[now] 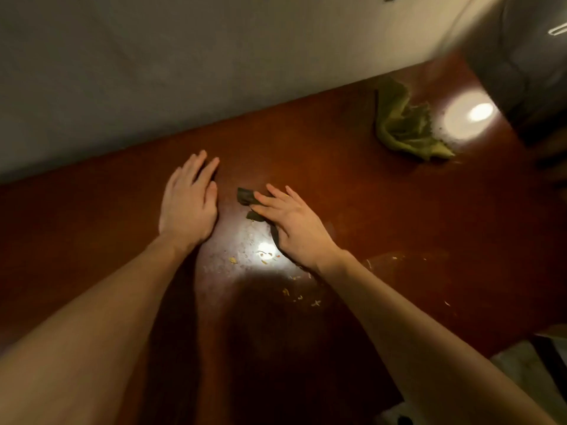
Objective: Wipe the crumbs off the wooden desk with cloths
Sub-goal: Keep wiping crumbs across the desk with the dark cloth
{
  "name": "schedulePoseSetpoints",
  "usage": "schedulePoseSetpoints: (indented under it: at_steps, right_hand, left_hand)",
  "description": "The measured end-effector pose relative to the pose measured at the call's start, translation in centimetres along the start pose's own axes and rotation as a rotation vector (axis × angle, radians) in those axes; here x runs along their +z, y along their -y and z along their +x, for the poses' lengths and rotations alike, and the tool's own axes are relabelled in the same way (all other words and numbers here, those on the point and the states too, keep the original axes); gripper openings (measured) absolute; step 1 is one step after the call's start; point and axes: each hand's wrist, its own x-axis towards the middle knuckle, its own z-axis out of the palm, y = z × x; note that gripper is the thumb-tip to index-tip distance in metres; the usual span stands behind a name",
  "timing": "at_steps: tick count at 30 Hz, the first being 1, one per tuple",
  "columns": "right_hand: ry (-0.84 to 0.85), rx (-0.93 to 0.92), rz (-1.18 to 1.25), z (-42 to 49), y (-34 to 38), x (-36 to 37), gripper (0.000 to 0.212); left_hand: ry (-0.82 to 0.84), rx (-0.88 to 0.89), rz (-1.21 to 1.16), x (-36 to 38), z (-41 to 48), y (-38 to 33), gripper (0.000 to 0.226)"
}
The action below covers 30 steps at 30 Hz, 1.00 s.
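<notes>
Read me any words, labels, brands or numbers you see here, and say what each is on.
None can be read.
The wooden desk, the dark cloth under the right hand and the green cloth show no lettering.
The grey object at top right bears a pale blurred mark, not legible as text.

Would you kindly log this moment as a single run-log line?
left hand: flat on desk, empty | right hand: pressing dark cloth | crumbs: near wrists | green cloth: untouched, far right

Nothing legible shows. The wooden desk (337,179) and the green cloth (405,127) at two o'clock carry no text, label or number.
</notes>
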Motion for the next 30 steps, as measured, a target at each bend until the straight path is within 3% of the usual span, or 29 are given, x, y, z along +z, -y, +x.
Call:
schedulePoseSetpoints:
  at_steps: [3, 9, 13, 17, 22, 25, 30]
  right_hand:
    - [-0.025, 0.098, -0.006, -2.5, -4.0, -2.7, 0.063]
    - [-0.178, 0.536, -0.039, -15.6, -15.1, -9.8, 0.064]
    - [-0.324, 0.763, 0.019, -21.9, -14.6, -10.3, 0.057]
    - [-0.345, 0.675, 0.042, -19.1, -9.0, -6.4, 0.065]
    - [-0.292, 0.515, 0.063, -14.5, -2.3, -2.2, 0.063]
    - [-0.267, 0.49, 0.073, -15.8, -4.7, -3.9, 0.061]
    - [-0.346, 0.695, 0.051, -23.6, -13.4, -8.6, 0.062]
  left_hand:
    - [0.006, -0.009, 0.005, -0.1, -0.2, -0.3, 0.053]
    - [0.088, -0.081, 0.137, -0.9, 1.3, -2.1, 0.054]
    - [0.195, -0.174, 0.179, -1.9, 2.5, -5.0, 0.06]
    - [0.307, -0.024, 0.291, -2.5, 3.2, -7.5, 0.066]
    - [0.401, 0.317, 0.191, -0.5, 2.2, -18.3, 0.053]
    - [0.497, 0.315, 0.167, 0.9, 2.0, -23.2, 0.055]
    - [0.601, 0.247, 0.25, 1.5, 1.7, -24.7, 0.058]
